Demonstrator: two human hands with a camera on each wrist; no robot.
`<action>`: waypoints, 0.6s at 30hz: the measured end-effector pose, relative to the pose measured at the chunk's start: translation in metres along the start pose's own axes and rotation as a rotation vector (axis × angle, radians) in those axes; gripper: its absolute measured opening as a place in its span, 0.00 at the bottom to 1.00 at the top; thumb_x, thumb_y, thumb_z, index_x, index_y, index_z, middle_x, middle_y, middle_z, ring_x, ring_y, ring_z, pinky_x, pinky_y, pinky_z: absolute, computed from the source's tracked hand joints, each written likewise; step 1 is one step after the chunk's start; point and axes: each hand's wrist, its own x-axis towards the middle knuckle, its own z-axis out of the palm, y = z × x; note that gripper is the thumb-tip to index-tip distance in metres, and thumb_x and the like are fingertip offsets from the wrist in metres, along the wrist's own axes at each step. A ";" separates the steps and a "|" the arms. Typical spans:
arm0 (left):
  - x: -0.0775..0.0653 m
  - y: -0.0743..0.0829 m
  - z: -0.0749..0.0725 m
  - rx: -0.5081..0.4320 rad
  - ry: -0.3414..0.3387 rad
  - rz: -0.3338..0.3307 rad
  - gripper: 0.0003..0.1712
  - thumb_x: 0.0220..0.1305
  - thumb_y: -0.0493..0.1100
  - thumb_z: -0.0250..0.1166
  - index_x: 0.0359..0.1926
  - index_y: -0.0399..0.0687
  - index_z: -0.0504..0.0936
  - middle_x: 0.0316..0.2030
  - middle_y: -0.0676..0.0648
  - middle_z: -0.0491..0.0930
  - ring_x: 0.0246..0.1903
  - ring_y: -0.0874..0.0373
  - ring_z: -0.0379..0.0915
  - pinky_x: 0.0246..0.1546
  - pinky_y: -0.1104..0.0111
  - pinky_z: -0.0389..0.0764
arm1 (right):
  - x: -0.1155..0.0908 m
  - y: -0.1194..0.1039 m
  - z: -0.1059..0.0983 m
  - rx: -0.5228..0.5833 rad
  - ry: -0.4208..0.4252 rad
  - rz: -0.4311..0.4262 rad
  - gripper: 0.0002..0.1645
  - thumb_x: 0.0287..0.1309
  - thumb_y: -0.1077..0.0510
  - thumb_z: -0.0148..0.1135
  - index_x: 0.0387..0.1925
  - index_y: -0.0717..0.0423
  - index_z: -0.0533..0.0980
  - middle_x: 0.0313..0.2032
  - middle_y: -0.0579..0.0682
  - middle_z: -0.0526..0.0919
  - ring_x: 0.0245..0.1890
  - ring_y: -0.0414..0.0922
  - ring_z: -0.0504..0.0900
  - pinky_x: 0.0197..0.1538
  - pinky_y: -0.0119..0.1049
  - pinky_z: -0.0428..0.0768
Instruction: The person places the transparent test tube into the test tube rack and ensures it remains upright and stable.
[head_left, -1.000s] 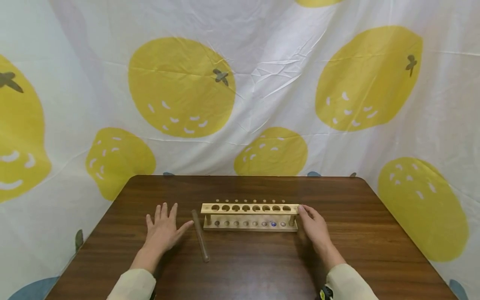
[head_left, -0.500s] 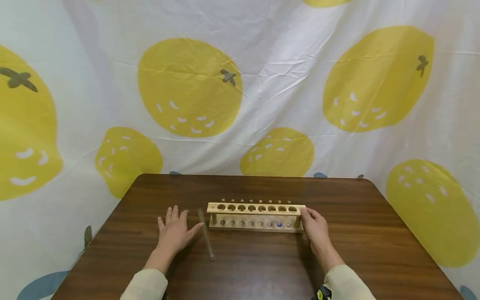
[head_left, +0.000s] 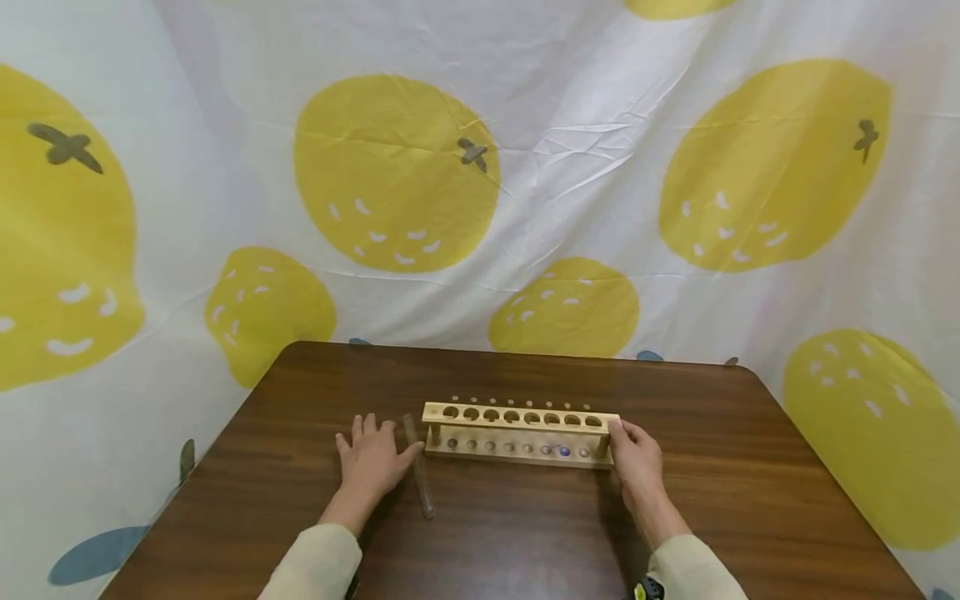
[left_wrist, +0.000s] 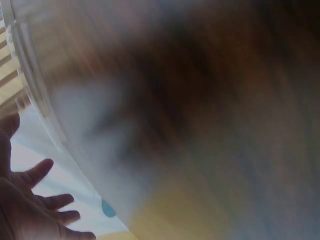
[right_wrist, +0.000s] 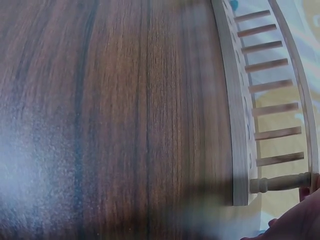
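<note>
A wooden test tube rack (head_left: 517,427) stands upright on the table, with a row of round holes in its top bar and short pegs along the back. One hollow in its base shows blue. My right hand (head_left: 637,465) grips the rack's right end, thumb in front. Just left of the rack lies a clear glass test tube (head_left: 423,486), slanting toward me. My left hand (head_left: 372,468) is beside it, fingers spread, its thumb overlapping the tube in the head view. In the left wrist view, the spread fingers (left_wrist: 57,201) are near the test tube (left_wrist: 36,85).
The dark wood-grain table (head_left: 517,546) has rounded far corners. Behind and at both sides of it hangs a white cloth (head_left: 570,200) printed with yellow lemons. Much of the left wrist view is blurred.
The head view has turned left, so everything sits farther right in it. My left thumb has come from the tube's left side to across it. My right hand keeps its grip on the rack.
</note>
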 end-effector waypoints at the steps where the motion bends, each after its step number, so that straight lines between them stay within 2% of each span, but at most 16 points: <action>1: 0.000 0.001 0.001 0.011 0.005 -0.005 0.39 0.66 0.63 0.61 0.63 0.35 0.74 0.69 0.25 0.56 0.72 0.29 0.43 0.65 0.30 0.41 | 0.000 0.000 0.000 0.003 0.004 0.002 0.31 0.75 0.54 0.47 0.65 0.76 0.64 0.62 0.73 0.68 0.62 0.57 0.66 0.64 0.46 0.64; 8: 0.002 0.007 0.009 0.079 -0.006 -0.035 0.42 0.65 0.65 0.61 0.63 0.33 0.74 0.67 0.24 0.59 0.71 0.28 0.45 0.64 0.29 0.43 | 0.001 0.000 -0.002 0.012 0.000 0.016 0.32 0.74 0.52 0.48 0.66 0.76 0.64 0.63 0.72 0.68 0.62 0.56 0.66 0.63 0.44 0.65; 13: 0.001 0.008 0.013 0.077 -0.009 -0.031 0.42 0.64 0.66 0.62 0.61 0.32 0.75 0.67 0.24 0.60 0.71 0.28 0.46 0.64 0.29 0.44 | 0.001 0.002 -0.001 0.010 0.005 0.009 0.31 0.74 0.52 0.49 0.65 0.76 0.65 0.62 0.72 0.69 0.61 0.56 0.67 0.59 0.40 0.66; 18: 0.002 0.009 0.014 0.083 -0.019 -0.022 0.40 0.65 0.64 0.62 0.61 0.34 0.76 0.67 0.24 0.61 0.71 0.28 0.45 0.64 0.30 0.44 | 0.000 0.002 -0.001 0.017 0.004 -0.003 0.32 0.75 0.52 0.48 0.65 0.76 0.65 0.62 0.72 0.68 0.61 0.57 0.67 0.62 0.43 0.66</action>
